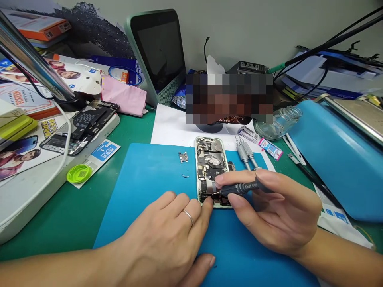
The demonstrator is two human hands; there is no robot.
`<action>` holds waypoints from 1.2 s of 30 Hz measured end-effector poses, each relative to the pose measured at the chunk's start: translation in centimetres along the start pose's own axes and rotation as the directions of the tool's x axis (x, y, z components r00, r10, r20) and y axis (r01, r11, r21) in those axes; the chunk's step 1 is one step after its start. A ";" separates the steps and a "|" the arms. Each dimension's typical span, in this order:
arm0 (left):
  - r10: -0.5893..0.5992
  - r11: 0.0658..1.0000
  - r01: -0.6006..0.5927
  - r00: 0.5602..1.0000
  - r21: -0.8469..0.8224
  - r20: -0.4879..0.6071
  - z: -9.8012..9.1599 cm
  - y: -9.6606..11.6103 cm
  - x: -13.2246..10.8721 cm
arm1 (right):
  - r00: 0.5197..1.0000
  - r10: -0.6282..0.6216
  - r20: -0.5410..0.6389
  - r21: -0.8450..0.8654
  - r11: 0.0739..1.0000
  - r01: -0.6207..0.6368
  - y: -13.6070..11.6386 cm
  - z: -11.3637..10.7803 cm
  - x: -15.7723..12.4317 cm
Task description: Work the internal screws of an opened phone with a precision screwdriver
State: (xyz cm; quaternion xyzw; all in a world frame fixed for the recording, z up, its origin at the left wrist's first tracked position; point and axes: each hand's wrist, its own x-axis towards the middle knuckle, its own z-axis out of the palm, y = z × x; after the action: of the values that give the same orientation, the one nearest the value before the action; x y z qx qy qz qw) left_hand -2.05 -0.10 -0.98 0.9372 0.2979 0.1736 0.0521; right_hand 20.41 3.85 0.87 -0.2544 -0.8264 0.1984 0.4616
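Observation:
An opened phone lies lengthwise on the blue mat, its inner boards and parts exposed. My left hand, with a ring on one finger, rests on the mat; its index fingertip presses on the phone's near end, and the thumb is spread apart. In my right hand a dark, slim screwdriver is pinched between thumb and fingers, held almost level. Its thin tip meets the phone's lower part, close to the left index finger. Left of the phone lie a small metal-shielded part and a tiny piece.
Behind the right hand lie two knurled metal tools. A glass jar lies farther back. Another opened phone rests on a white surface at left, near a green cap. A screen device stands behind; a blue case is right.

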 end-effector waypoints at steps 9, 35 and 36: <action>0.005 1.000 -0.005 0.999 0.024 -0.034 0.1 -0.2 0.2 | 0.999 -0.040 0.031 -0.022 0.999 0.040 0.0 -0.2 0.2; -0.001 1.000 0.001 1.000 0.031 0.004 0.0 -0.1 0.1 | 0.993 0.022 0.116 -0.063 0.998 -0.015 -0.5 -1.1 0.2; 0.000 0.999 0.001 1.000 0.034 -0.006 0.0 -0.1 0.2 | 0.993 0.017 0.116 -0.078 0.997 -0.008 -0.5 -1.1 0.2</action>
State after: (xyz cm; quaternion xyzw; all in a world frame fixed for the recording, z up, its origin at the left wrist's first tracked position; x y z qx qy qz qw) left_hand -1.96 0.05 -0.97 0.9374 0.3012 0.1710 0.0352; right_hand 21.16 3.67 1.91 -0.2649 -0.8575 0.1838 0.4010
